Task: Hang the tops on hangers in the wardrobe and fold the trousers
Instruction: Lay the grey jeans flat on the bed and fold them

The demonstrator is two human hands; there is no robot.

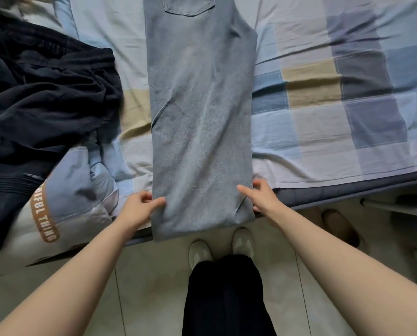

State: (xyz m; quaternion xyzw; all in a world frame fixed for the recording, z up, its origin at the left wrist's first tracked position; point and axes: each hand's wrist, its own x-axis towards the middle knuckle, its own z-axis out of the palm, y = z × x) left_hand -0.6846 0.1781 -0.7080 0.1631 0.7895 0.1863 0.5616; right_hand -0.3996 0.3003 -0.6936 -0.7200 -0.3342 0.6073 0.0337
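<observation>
Jeans point(200, 117) lay flat on the bed point(323, 112), legs stacked, long axis running straight up-down the frame centre: back pocket at the top edge, hem end at lower centre, hanging a bit over the bed's near edge. Left hand point(139, 207) had a pinching grip on the hem's left side, thumb on top of the denim. Right hand point(260, 195) pinched the right side likewise, thumb on top, fingers curled round the edge. Both hands equally near, one on each side of the same end, so the rest of the jeans stretched away from me toward the top of the frame. My read: next fold means carrying the hem up along that axis toward the pocket. Dark garments point(33, 98) heaped at upper left, and a blue-grey top point(76, 195) with a brown lettered stripe at lower left, not yet hung.
</observation>
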